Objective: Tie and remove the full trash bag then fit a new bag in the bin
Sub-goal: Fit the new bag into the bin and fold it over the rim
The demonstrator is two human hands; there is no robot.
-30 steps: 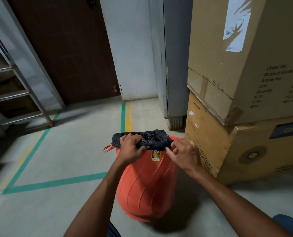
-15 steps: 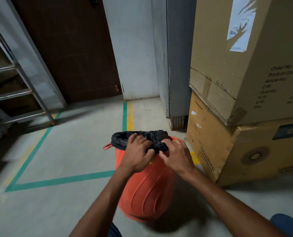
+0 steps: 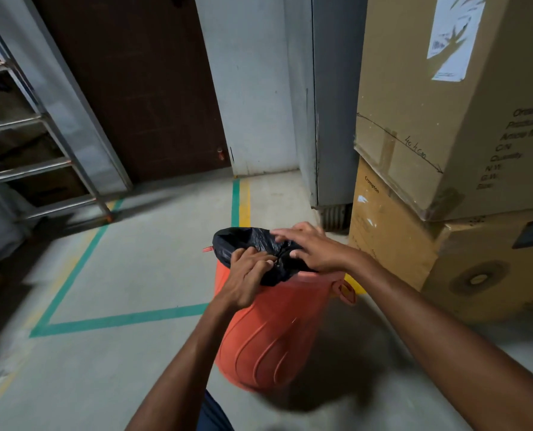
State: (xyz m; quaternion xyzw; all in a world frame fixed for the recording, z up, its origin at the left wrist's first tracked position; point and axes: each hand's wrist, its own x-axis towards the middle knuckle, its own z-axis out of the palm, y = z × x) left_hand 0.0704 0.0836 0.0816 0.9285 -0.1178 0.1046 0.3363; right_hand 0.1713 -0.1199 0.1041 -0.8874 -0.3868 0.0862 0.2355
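An orange ribbed bin stands on the concrete floor, tilted a little toward me, with small handles at its rim. A black trash bag lines its mouth, and its near edge is pulled off the rim and bunched. My left hand grips the gathered plastic at the near side of the rim. My right hand lies over the top of the bag with fingers spread and fairly straight, pressing on the plastic. The bag's contents are hidden.
Two stacked cardboard boxes stand close on the right of the bin. A grey cabinet and a dark door are behind. A metal ladder leans at the left. Green and yellow floor tape marks the concrete.
My right hand left the front rim and moved up over the top of the bag, fingers spreading. My left hand slid right along the rim, bunching plastic. The bin turned, showing its right handle.
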